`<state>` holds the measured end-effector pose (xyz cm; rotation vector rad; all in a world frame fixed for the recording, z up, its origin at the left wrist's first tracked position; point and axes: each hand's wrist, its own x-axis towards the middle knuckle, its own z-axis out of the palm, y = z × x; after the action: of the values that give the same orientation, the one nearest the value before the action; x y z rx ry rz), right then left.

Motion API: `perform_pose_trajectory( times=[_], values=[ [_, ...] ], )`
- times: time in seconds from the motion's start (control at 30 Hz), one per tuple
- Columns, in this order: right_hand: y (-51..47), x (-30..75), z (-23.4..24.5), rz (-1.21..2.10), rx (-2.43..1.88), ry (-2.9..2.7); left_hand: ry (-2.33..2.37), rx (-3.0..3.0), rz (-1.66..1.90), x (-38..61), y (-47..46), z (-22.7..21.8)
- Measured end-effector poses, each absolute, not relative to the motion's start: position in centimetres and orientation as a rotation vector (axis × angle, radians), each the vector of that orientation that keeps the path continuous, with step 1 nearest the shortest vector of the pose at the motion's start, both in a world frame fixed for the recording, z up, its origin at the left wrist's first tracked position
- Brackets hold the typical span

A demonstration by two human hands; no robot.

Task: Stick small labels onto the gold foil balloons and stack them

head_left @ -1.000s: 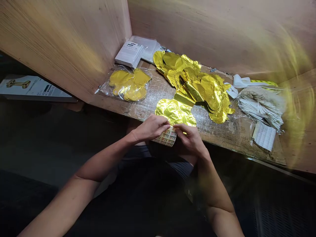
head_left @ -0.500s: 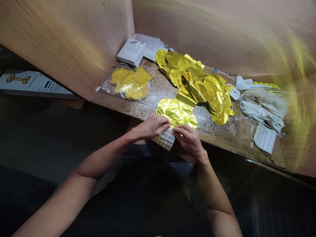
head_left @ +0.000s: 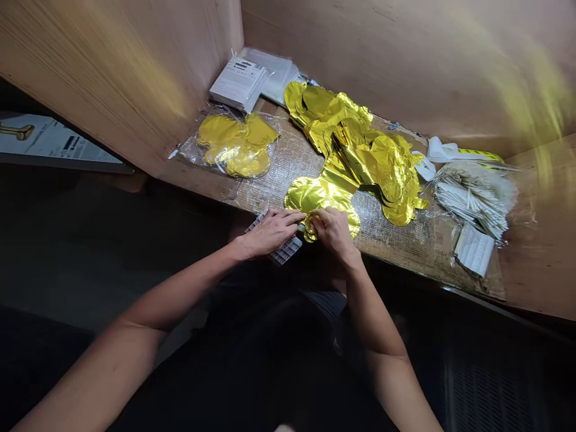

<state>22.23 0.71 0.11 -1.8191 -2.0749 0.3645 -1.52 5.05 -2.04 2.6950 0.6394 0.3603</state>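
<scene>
A gold foil balloon [head_left: 310,193], flat and bone-shaped, lies with its rounded end at the table's front edge. My left hand [head_left: 274,233] is closed on a sheet of small printed stickers [head_left: 287,251] that shows on both sides of it, its fingertips reaching the balloon's lower edge. Right beside them, my right hand [head_left: 332,231] has its fingers pinched together at that same edge; what is between those fingertips is hidden. More flat gold balloons [head_left: 382,168] lie heaped behind and to the right.
A clear bag of gold balloons [head_left: 243,147] lies at the left, with stacked printed cards [head_left: 238,84] behind it. Bundled white sticks [head_left: 472,195] and a pack of white tubes [head_left: 474,249] sit at the right. Wooden panels [head_left: 382,60] enclose the back and sides.
My right hand has moved from the sticker sheet up to the balloon's edge. The sheet has shifted left and lower under my left hand, whose fingers now reach the foil.
</scene>
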Motion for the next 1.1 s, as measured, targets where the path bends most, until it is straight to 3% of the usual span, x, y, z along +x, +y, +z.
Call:
perform_pose_trajectory(
  times=[0.1,0.2,0.57,0.87,1.1],
  values=[
    [0.5,23.0,-0.1,0.32,-1.911,-1.93,0.633,2.702,0.38,-1.6,5.0,-2.4],
    [0.5,24.3,0.3,0.536,-1.873,-1.759,0.622,2.713,0.396,-1.7,5.0,-2.7],
    [1.4,24.4,3.2,0.849,-1.707,-1.804,0.609,2.729,0.361,-1.9,5.1,-2.6],
    [1.9,24.5,2.5,0.223,-2.269,-2.141,0.595,2.703,0.334,-2.0,5.2,-2.4],
    [1.5,26.1,1.1,0.484,-1.798,-2.246,0.568,2.622,0.412,-2.6,5.3,-1.1]
  ],
)
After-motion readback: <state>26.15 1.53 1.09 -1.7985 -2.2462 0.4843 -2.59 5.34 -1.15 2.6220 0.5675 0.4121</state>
